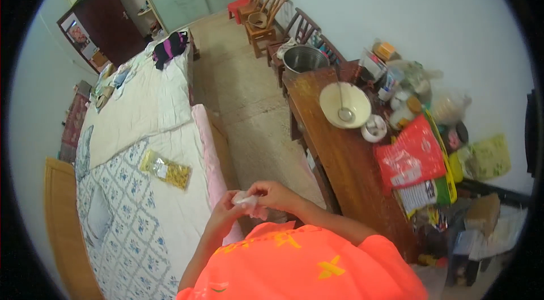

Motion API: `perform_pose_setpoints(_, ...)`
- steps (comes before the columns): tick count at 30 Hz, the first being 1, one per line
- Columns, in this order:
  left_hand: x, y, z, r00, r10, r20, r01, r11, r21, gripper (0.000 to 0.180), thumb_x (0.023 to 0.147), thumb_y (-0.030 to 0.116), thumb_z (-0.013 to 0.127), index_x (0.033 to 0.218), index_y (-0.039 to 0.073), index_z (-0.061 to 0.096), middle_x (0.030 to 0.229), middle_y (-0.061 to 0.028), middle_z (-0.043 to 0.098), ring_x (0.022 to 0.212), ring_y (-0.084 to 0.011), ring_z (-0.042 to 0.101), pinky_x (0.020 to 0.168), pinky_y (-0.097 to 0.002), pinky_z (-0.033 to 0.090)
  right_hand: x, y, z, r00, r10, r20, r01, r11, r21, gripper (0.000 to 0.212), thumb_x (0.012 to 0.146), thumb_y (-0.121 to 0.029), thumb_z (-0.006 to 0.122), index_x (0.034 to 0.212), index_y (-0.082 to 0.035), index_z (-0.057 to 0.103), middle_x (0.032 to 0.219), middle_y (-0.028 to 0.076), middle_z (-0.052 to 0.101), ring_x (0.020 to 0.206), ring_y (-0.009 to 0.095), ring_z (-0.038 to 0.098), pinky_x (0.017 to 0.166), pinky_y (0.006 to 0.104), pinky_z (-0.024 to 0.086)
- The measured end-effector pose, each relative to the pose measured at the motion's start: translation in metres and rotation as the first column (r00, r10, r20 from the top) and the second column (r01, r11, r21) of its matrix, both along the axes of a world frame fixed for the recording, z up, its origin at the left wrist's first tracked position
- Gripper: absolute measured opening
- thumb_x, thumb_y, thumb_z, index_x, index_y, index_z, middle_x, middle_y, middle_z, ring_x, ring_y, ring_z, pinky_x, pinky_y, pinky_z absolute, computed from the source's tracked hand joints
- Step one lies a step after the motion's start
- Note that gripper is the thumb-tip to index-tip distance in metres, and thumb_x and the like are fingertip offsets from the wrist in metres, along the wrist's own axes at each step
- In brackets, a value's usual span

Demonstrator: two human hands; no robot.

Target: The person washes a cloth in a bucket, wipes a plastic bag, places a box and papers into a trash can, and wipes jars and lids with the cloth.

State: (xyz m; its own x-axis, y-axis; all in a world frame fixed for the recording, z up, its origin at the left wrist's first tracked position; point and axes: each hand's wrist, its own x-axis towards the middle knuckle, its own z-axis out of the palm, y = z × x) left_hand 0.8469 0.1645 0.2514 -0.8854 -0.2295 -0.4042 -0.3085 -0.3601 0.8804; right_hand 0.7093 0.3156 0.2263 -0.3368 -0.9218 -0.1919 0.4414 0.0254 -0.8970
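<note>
- As I view lower centre, left hand (pixel 225 207) and right hand (pixel 273 194) pinch a whitish bundle (pixel 245 200).
- Long axis slants down-right, pinkish end lowest.

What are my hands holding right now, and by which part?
A small, crumpled whitish-pink thing, too unclear to name. Your left hand grips its left side, and your right hand its upper right side.

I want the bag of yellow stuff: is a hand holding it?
No, that bag lies on the bed, while the left hand and right hand hold something white.
</note>
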Motion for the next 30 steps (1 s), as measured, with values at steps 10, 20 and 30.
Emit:
perform_pose_setpoints(10, -0.154, -0.13, -0.022, 0.985, 0.171, 0.029, -0.168, 0.982, -0.092, 0.03, 0.083, 0.007, 0.064, 0.111, 0.002, 0.052, 0.096, -0.0076, 0.061, 0.087, -0.0156, 0.061, 0.079, -0.0285, 0.049, -0.164, -0.148, -0.018, 0.82, 0.093, -0.564, 0.025, 0.98, 0.199, 0.057, 0.073, -0.017, 0.071, 0.125, -0.008, 0.05, 0.112, 0.012, 0.059, 0.095, 0.02, 0.062, 0.08, 0.0326, 0.052)
perform_pose_setpoints(20, -0.361, -0.278, -0.004, 0.995, 0.085, -0.042, -0.092, 0.98, -0.178, 0.023, 0.082, 0.007, 0.067, 0.101, 0.001, 0.055, 0.093, -0.0059, 0.062, 0.083, -0.0132, 0.06, 0.076, -0.0278, 0.048, -0.342, -0.272, 0.001, 0.945, -0.102, -0.312, 0.142, 0.984, 0.106, 0.03, 0.079, -0.009, 0.063, 0.107, -0.002, 0.058, 0.083, 0.01, 0.067, 0.066, 0.015, 0.066, 0.064, 0.0286, 0.053)
perform_pose_setpoints(30, -0.552, -0.388, -0.031, 0.978, -0.119, 0.174, 0.184, 0.883, -0.431, 0.037, 0.081, 0.014, 0.071, 0.113, 0.002, 0.055, 0.099, -0.0064, 0.062, 0.088, -0.0127, 0.06, 0.078, -0.0273, 0.049, -0.528, -0.371, -0.045, 0.968, -0.041, -0.249, 0.067, 0.993, 0.1, 0.017, 0.079, -0.001, 0.061, 0.096, 0.0, 0.06, 0.083, 0.007, 0.067, 0.074, 0.012, 0.065, 0.067, 0.027, 0.052)
